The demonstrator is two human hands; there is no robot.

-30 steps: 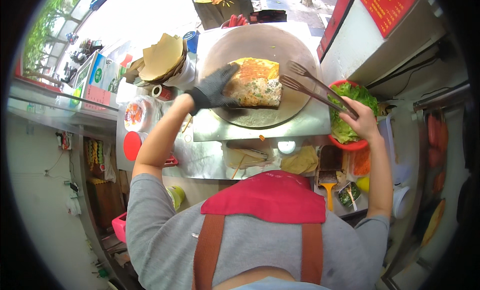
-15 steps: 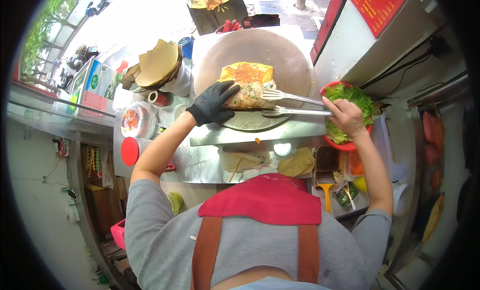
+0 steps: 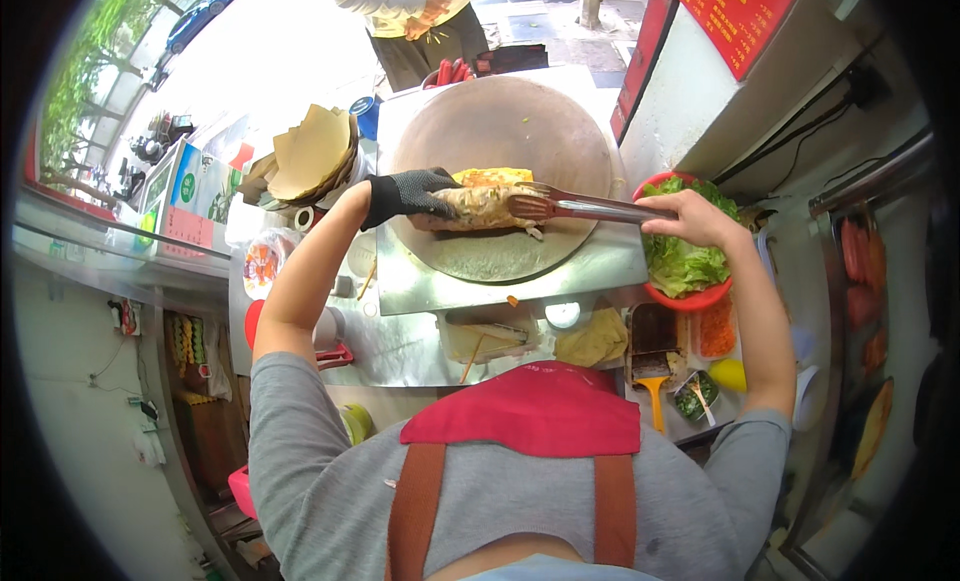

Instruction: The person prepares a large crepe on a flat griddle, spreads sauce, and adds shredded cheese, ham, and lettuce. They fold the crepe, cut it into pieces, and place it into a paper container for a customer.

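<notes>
A partly rolled crepe [image 3: 472,210] lies on the round griddle [image 3: 490,111], with a strip of its orange-yellow, sauce-smeared sheet showing beyond the roll. My left hand [image 3: 412,195], in a dark grey knit glove, grips the roll's left end, thumb on the near side and fingers over the top. My right hand, bare [image 3: 692,221], is closed round the handle end of fork-tipped metal tongs [image 3: 590,208]. Their prongs press on the right part of the roll from above, and the two arms look squeezed close together. Filling pokes out at the roll's right end.
Right of the griddle stands a red bowl of lettuce [image 3: 690,266]. Paper bags [image 3: 312,156] are stacked at the left. Nearer me are a sauce tray with a yellow-handled brush [image 3: 654,396], shredded orange filling [image 3: 714,331] and chopped greens [image 3: 692,393]. Someone [image 3: 420,26] stands beyond the counter.
The crepe has been folded further over, leaving less flat sheet showing. The tongs have closed from spread to together on the roll. My left hand has shifted slightly left.
</notes>
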